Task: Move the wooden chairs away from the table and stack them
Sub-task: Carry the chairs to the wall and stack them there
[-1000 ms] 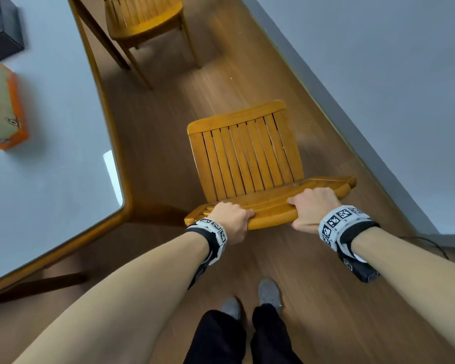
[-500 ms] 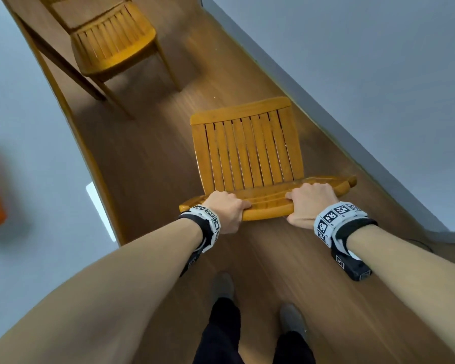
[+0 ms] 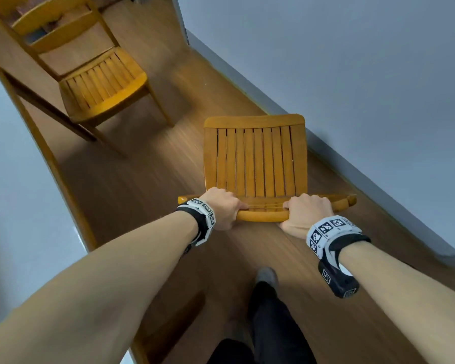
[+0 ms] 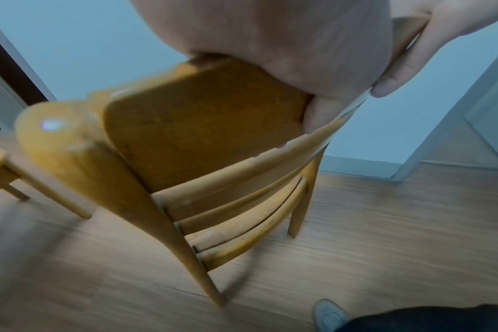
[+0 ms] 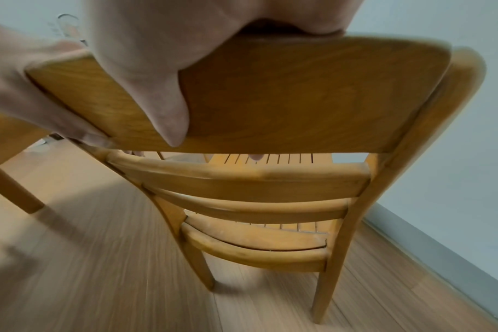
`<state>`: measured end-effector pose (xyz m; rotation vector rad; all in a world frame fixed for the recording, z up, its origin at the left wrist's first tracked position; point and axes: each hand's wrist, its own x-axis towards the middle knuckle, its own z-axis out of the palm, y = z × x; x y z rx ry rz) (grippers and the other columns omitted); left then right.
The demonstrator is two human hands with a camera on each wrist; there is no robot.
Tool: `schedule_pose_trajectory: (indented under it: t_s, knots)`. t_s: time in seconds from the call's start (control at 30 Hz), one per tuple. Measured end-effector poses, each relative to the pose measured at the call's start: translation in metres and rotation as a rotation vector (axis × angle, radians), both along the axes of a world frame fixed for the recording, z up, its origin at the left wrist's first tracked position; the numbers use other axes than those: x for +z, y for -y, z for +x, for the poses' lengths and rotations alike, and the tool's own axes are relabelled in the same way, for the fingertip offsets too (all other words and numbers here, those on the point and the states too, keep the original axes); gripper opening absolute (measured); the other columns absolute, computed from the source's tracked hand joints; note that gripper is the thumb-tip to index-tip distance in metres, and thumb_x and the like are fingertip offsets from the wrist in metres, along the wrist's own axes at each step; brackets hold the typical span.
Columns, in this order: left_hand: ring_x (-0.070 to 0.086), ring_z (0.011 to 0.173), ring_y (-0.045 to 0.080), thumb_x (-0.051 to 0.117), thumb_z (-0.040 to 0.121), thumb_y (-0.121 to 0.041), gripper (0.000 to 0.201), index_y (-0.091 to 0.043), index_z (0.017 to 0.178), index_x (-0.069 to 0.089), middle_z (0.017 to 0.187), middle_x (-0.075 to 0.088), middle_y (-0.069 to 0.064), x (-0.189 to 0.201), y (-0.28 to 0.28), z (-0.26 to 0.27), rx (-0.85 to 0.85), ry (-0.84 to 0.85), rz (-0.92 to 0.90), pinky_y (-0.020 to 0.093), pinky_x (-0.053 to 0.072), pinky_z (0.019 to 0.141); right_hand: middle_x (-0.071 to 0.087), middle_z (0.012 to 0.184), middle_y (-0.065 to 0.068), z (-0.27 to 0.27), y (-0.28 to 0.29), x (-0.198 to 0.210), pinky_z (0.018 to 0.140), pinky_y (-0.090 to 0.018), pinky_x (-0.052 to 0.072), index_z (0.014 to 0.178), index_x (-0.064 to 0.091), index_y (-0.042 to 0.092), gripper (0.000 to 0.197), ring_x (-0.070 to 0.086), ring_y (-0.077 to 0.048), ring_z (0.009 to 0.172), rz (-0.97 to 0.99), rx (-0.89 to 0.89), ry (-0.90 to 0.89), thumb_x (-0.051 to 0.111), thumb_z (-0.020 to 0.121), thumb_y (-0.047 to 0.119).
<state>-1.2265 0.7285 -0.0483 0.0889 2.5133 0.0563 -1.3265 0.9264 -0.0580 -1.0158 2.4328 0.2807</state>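
A wooden chair with a slatted seat point(image 3: 255, 158) stands in front of me on the wood floor, between the table and the wall. Both my hands grip its top back rail point(image 3: 263, 215): my left hand point(image 3: 222, 206) near the rail's left end, my right hand point(image 3: 306, 214) right of centre. In the left wrist view my left hand point(image 4: 299, 56) wraps over the rail point(image 4: 202, 116). The right wrist view shows my right hand point(image 5: 145, 78) curled over the same rail point(image 5: 299, 94), thumb down its back. A second wooden chair point(image 3: 100, 85) stands further ahead by the table.
The grey table top with its wooden edge point(image 3: 50, 158) runs along the left. A grey wall with a skirting board point(image 3: 352, 174) closes the right side. My legs and a shoe point(image 3: 265, 277) are just behind the chair. One leg of the second chair point(image 4: 43, 197) shows at the left.
The held chair has swung and shifted right, away from the table and nearer the wall. The second chair has come further into view. Both hands keep their grip on the rail.
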Motion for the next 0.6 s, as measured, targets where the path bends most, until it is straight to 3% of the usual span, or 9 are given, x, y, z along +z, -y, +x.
schedule_pose_trajectory:
  t_s: [0.07,0.13,0.27,0.43,0.6]
  knots:
    - [0.061,0.100,0.024,0.053,0.093,-0.030,0.057,-0.042,0.148,0.040,0.120,0.065,-0.001,0.002,0.017,-0.018,-0.030,-0.002,-0.040,0.030,0.040,0.071,0.059,0.070,0.005,-0.012,0.014,0.000,0.061,-0.030,0.037,0.086,0.067,0.029,0.025,0.054,-0.019,0.066,-0.016,-0.023,0.013,0.053,0.071,0.043]
    - [0.063,0.102,0.024,0.051,0.095,-0.032,0.055,-0.043,0.147,0.039,0.123,0.065,-0.001,0.004,0.031,-0.035,-0.058,-0.018,-0.060,0.030,0.039,0.069,0.060,0.069,0.005,-0.024,0.027,0.001,0.061,-0.030,0.038,0.085,0.066,0.027,0.024,0.053,-0.017,0.064,-0.028,-0.059,0.038,0.051,0.071,0.039]
    - [0.065,0.097,0.024,0.052,0.094,-0.033,0.051,-0.044,0.143,0.044,0.118,0.067,-0.003,0.007,0.061,-0.070,-0.086,-0.028,-0.079,0.031,0.043,0.067,0.060,0.071,0.004,-0.050,0.054,0.008,0.062,-0.031,0.038,0.082,0.064,0.026,0.019,0.051,-0.017,0.063,-0.024,-0.117,0.089,0.049,0.075,0.036]
    - [0.065,0.096,0.023,0.056,0.090,-0.029,0.054,-0.043,0.141,0.046,0.114,0.068,-0.005,0.009,0.101,-0.111,-0.142,-0.010,-0.084,0.038,0.054,0.076,0.060,0.074,0.004,-0.079,0.091,0.008,0.068,-0.032,0.045,0.085,0.062,0.027,0.022,0.054,-0.018,0.067,-0.026,-0.173,0.096,0.049,0.082,0.044]
    - [0.065,0.096,0.023,0.057,0.089,-0.027,0.054,-0.040,0.140,0.047,0.109,0.067,-0.004,0.012,0.141,-0.140,-0.242,0.001,-0.101,0.040,0.055,0.078,0.060,0.074,0.006,-0.096,0.127,0.006,0.070,-0.032,0.048,0.084,0.061,0.027,0.026,0.054,-0.015,0.067,-0.026,-0.229,0.098,0.050,0.085,0.050]
